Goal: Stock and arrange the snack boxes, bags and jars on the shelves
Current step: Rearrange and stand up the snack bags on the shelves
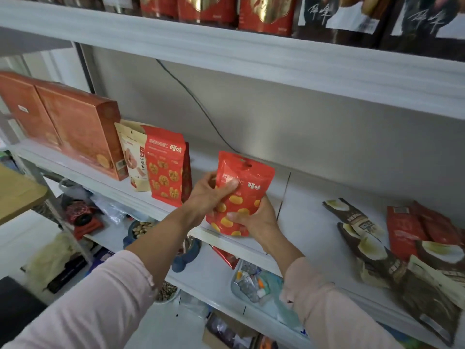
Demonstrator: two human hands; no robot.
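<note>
Pink-sleeved, grips red pouch (247, 195) with left hand (207, 197) and right hand (256, 219); holds it near upright, just right of standing red bag (166, 167), left hand nearer.

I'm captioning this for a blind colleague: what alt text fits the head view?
The left hand and right hand hold a red snack bag upright at the front edge of a white shelf. Left of it stand a walnut-print bag, a beige bag and orange boxes; dark bags and red bags lie at the right.
</note>
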